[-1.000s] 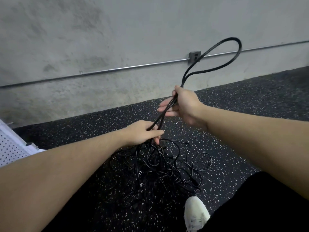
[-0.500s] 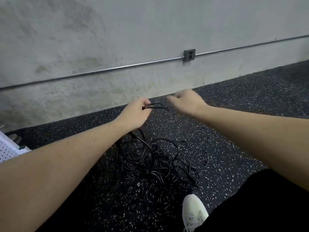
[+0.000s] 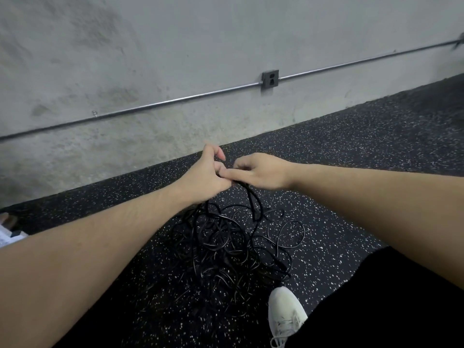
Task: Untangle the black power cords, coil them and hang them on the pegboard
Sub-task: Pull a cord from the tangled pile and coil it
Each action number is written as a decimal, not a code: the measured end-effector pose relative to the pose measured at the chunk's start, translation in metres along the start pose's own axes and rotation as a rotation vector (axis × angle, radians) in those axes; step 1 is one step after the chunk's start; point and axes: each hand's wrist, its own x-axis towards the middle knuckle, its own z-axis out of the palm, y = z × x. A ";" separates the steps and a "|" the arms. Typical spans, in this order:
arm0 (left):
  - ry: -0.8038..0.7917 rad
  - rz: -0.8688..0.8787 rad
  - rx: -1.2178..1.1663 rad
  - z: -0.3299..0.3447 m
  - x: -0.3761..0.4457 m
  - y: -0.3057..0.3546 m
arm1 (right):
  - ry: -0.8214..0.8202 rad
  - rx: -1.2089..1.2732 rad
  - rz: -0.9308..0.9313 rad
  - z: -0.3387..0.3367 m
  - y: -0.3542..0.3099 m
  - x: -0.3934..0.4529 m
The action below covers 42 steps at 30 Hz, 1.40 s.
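A tangled heap of black power cords (image 3: 233, 249) lies on the speckled black floor in front of me. One thicker cord (image 3: 253, 202) rises out of the heap to my hands, which meet above it. My left hand (image 3: 206, 174) has its fingers curled around that cord. My right hand (image 3: 261, 172) pinches the same cord right beside the left, thumb and fingers touching it. The stretch of cord inside the hands is hidden. Only a white corner of the pegboard (image 3: 7, 238) shows at the far left edge.
A grey concrete wall (image 3: 175, 46) runs across the back, with a metal conduit (image 3: 150, 105) and an outlet box (image 3: 270, 79) on it. My white shoe (image 3: 285, 312) and black trouser leg (image 3: 389, 310) are at the lower right, beside the heap.
The tall cord loop that my right hand held up a second ago has come down. Both hands have moved together above the heap and now hold the cord side by side.
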 end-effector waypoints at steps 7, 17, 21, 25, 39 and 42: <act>0.016 -0.014 0.071 0.018 0.008 0.000 | 0.099 0.137 -0.057 -0.011 -0.009 -0.009; -0.066 -0.062 0.102 0.020 0.005 -0.001 | 0.437 0.555 0.039 -0.049 0.018 -0.036; -0.001 -0.011 0.089 0.034 0.008 0.013 | 0.546 0.293 0.139 -0.056 0.044 -0.040; 0.009 -0.001 0.091 0.044 0.013 0.027 | 0.411 -0.027 0.237 -0.051 0.063 -0.041; -0.230 -0.173 -0.074 0.060 0.017 0.027 | 0.126 -0.235 0.223 -0.038 0.014 -0.026; -0.313 -0.151 -0.009 0.068 0.013 0.015 | 0.209 0.050 0.130 -0.044 0.025 -0.033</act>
